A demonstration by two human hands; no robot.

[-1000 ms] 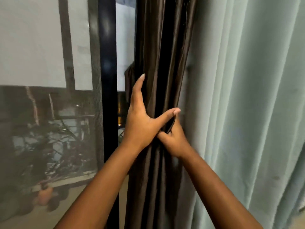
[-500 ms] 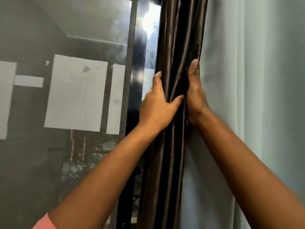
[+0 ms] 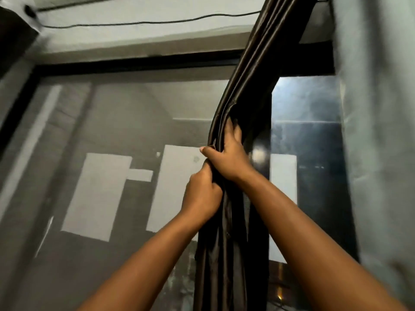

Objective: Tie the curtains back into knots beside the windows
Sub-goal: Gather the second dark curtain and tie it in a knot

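A dark brown satin curtain (image 3: 251,70) hangs gathered into a narrow bundle in front of the window, leaning left from its top right. My right hand (image 3: 226,157) is wrapped around the bundle high up, thumb over its left edge. Just below it, my left hand (image 3: 202,196) is closed around the same bundle from the left. The two hands touch. The curtain's lower part (image 3: 226,265) falls straight down between my forearms.
A pale grey-blue curtain (image 3: 377,131) hangs at the right edge. Behind is a window with a mesh screen (image 3: 101,131) and a black frame (image 3: 139,63). A thin black cable (image 3: 134,23) runs along the wall above the frame.
Both hands have climbed higher on the brown curtain and the view has tilted up. The bundle is pulled left, away from the pale curtain, and my right hand now sits above the left.
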